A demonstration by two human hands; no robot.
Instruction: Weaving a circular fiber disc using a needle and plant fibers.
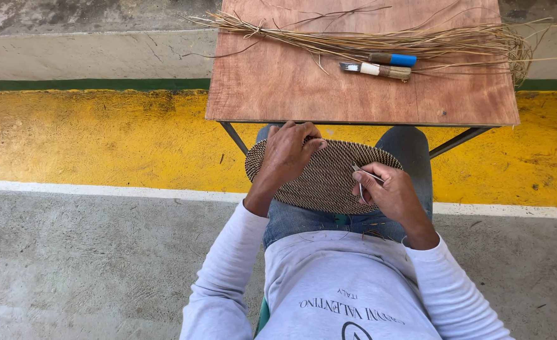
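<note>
Left hand (288, 154) on oval woven mat (326, 179)

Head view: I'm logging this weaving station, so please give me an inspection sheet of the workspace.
Surface: brown wooden table, metal legs.
Job's things: oval woven mat on the lap; thin metal tool over its edge.
Clutter: bundle of fibre strands, blue-handled tool, wrapped-handle knife on the table.
Grippers: left hand flat on the mat; right hand grips the metal tool.
Cables: nothing seen.
Surroundings: concrete floor, yellow painted band.
</note>
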